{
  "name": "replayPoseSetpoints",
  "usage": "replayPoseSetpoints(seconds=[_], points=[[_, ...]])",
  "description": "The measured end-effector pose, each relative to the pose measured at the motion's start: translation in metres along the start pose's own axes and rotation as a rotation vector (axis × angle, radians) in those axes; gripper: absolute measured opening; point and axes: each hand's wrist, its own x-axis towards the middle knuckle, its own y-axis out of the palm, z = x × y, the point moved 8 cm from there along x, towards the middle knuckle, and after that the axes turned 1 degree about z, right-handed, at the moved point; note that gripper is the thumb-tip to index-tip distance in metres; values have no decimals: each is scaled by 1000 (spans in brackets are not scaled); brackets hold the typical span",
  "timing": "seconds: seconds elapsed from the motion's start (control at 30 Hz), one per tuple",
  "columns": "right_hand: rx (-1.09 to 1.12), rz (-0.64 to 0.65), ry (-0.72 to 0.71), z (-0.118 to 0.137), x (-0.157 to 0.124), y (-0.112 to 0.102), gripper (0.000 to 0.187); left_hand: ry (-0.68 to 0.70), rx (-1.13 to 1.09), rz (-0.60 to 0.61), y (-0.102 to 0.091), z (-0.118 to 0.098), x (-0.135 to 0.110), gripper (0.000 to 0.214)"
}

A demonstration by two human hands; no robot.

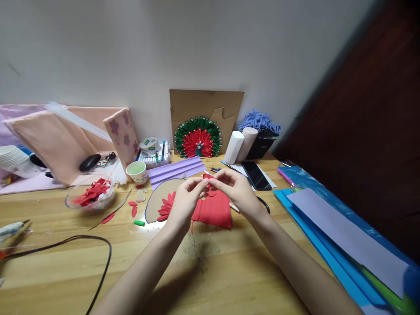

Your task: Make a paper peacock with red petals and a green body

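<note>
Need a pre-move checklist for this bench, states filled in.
1. Small red piece gripped: ok, pinched at the fingertips of the left hand and right hand.
2. Red sheet within reach: ok, just below the hands.
3. Cardboard disc fully visible: not ok, left hand covers part.
4. Loose bits cleared: not ok, green cap lies beside the disc.
5. Cup upright: ok.
6. Apparent glue gun powered: cannot tell.

soft, uneven light; white glare and diffuse shadows on the tabletop [226, 275], deep gloom at far right; outer edges look stretched and slightly blurred.
</note>
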Motion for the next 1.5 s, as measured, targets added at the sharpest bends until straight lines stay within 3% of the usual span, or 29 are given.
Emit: replayPoseSetpoints(seconds=[0.13,0.3,0.4,0.53,0.67,0.83,0.97,1.1,1.3,1.5], points=[[-5,-3,-45,20,6,3,31,147,132,39,-10,-33,-5,18],[39,127,-74,34,2,17,24,359,263,130,-10,-66,-19,19],[7,111,-143,41,-3,16,15,383,334,165,-9,-73,-25,9],[-108,16,-300,56,-12,8,10,391,383,130,-15,-78,-29,11],[-262,33,-482,71,-21,9,12,481,484,107,-16,-87,-34,12],[-390,-15,-627,79,-28,9,19,697,648,114,-7,-100,-44,18],[-408,-75,-666,82,-29,8,15,927,782,83,0,-108,-55,18],[-434,-109,-666,85,-30,8,10,1039,919,30,5,-111,-61,15],[-365,-81,-598,82,-28,9,8,1058,1001,38,11,-111,-64,8],[-249,2,-507,77,-25,9,12,800,715,166,4,-103,-53,13]])
